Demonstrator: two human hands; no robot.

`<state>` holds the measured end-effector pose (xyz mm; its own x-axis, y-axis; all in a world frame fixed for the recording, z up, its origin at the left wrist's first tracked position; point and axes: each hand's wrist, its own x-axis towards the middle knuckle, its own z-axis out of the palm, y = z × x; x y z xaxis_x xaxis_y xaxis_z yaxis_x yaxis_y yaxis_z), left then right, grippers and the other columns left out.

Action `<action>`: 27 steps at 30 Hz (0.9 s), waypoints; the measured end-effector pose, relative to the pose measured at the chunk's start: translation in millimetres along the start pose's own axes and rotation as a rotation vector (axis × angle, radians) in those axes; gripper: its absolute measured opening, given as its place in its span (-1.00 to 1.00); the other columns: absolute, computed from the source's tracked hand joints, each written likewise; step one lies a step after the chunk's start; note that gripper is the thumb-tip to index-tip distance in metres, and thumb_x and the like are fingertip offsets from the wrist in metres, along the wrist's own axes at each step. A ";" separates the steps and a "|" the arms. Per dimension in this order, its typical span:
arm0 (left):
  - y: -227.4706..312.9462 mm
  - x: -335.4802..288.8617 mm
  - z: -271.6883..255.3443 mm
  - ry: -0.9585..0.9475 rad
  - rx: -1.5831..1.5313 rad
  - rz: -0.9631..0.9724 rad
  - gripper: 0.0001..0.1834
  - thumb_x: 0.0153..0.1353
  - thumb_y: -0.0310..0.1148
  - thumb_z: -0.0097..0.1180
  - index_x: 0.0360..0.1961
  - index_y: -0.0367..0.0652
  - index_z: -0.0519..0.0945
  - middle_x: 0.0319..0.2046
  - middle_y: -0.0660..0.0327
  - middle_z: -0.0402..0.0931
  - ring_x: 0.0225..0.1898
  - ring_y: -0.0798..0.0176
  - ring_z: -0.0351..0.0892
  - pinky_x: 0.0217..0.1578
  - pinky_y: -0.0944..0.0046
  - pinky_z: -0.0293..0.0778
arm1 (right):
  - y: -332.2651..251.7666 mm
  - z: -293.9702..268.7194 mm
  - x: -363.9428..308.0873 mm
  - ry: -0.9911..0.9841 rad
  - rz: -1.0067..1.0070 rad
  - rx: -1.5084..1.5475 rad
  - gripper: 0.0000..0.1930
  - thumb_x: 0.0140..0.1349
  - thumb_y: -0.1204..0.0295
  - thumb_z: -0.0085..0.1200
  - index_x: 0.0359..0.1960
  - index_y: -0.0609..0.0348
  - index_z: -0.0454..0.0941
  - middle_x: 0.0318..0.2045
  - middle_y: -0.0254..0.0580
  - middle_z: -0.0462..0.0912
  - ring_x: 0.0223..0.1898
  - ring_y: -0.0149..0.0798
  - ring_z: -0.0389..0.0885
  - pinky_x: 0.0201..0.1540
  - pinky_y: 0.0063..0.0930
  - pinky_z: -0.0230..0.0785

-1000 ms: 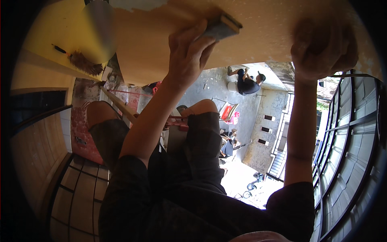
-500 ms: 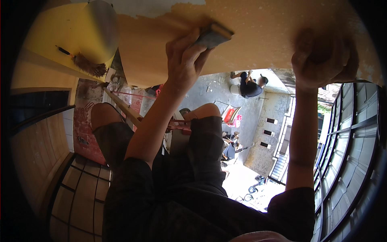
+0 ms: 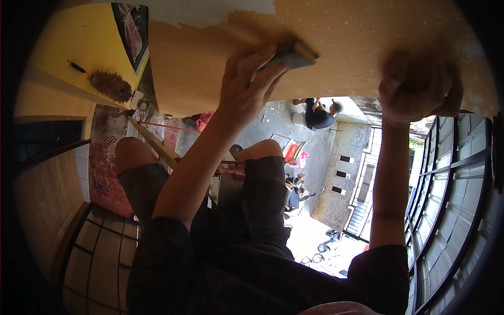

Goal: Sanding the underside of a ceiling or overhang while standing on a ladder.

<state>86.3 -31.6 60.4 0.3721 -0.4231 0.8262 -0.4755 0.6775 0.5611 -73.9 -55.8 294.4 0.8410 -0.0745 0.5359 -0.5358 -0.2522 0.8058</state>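
My left hand (image 3: 247, 84) is closed round a dark sanding block (image 3: 295, 54), its flat side against the orange-tan painted surface (image 3: 194, 63). That surface fills the upper part of the view; a greyish band lies along its top edge. At the right my right hand (image 3: 417, 94) rests against the lower part of the same surface. Its fingers are curled in dark shadow, and whatever they may hold is hidden.
Far below, a person in dark clothes (image 3: 320, 116) sits by a white bucket (image 3: 299, 119). A wooden pole (image 3: 152, 137) slants beside my knee. A feather duster (image 3: 111, 85) hangs on the yellow wall (image 3: 58, 44) at left. Metal roofing sheets (image 3: 451, 173) stand at right.
The sanding block and my left hand have moved a little right and down along the surface. My right hand has shifted slightly downward. The whole view has tilted slightly.
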 end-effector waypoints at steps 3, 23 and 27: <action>-16.7 -15.8 -9.1 -0.096 0.032 0.016 -0.49 -0.11 -0.49 0.34 -0.08 0.13 0.51 0.05 0.27 0.43 -0.15 0.14 0.46 -0.20 0.27 0.48 | -0.7 4.9 -1.7 0.045 0.013 0.050 -0.49 0.14 0.16 0.16 -0.03 0.30 0.39 -0.01 0.05 0.31 0.05 -0.09 0.16 -0.02 -0.42 0.29; -1.6 2.6 -10.3 -0.117 0.006 -0.022 -0.43 -0.03 -0.46 0.33 0.04 -0.09 0.39 -0.04 0.20 0.49 -0.11 0.23 0.51 -0.09 0.21 0.39 | 0.2 -2.5 6.0 0.028 -0.002 0.011 -0.55 0.17 0.19 0.14 -0.04 0.28 0.42 -0.06 0.01 0.32 0.03 -0.09 0.21 0.01 -0.34 0.26; -13.6 -28.5 -12.7 -0.133 0.032 -0.061 -0.43 -0.03 -0.44 0.32 0.05 -0.08 0.41 -0.03 0.23 0.49 -0.13 0.24 0.51 -0.07 0.20 0.37 | -6.8 0.5 9.7 0.036 0.000 -0.012 -0.55 0.17 0.19 0.15 -0.05 0.29 0.41 -0.09 -0.02 0.34 0.01 -0.07 0.23 0.00 -0.33 0.26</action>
<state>92.3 -21.0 28.5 0.2932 -0.5402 0.7888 -0.4815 0.6294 0.6100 -62.1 -55.3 294.0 0.8380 -0.0397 0.5442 -0.5367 -0.2404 0.8088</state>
